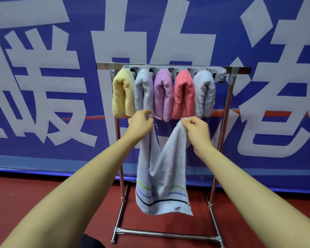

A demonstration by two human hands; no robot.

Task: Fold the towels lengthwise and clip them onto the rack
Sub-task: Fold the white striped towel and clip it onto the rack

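Note:
A pale blue-grey towel (161,172) with green, blue and dark stripes near its lower end hangs in front of the metal rack (229,108). My left hand (140,123) grips one top corner and my right hand (195,127) grips the other, so the towel sags in a V between them. On the grey clip bar (220,71) at the top of the rack hang several folded towels: yellow (123,93), pale blue (143,90), purple (163,93), coral (183,93) and pale grey-blue (204,92).
A big blue banner (43,86) with white characters stands right behind the rack. The rack's base bar (168,233) rests on a red floor (25,194). One free clip shows at the right end of the clip bar.

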